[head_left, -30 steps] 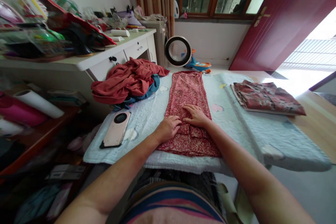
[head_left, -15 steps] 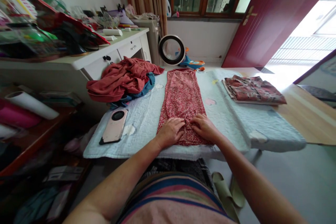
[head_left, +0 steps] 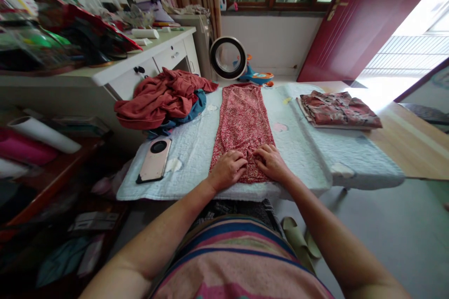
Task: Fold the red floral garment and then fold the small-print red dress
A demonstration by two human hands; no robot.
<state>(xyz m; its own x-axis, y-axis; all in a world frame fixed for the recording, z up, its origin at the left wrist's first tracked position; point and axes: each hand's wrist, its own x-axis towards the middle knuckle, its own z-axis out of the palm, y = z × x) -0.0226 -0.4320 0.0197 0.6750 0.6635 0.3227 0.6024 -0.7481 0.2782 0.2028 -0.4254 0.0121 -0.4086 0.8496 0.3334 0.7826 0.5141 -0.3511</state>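
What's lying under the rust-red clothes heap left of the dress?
A blue garment pokes out beneath the rust-red heap, both resting on the pale quilted pad. Anything deeper in the pile is covered.

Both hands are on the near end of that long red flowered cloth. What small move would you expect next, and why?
Probably a fold: lifting the near end away from the body. The left hand and right hand rest side by side on the red cloth, which lies flat and narrow along the pale quilt. A folded garment already lies aside.
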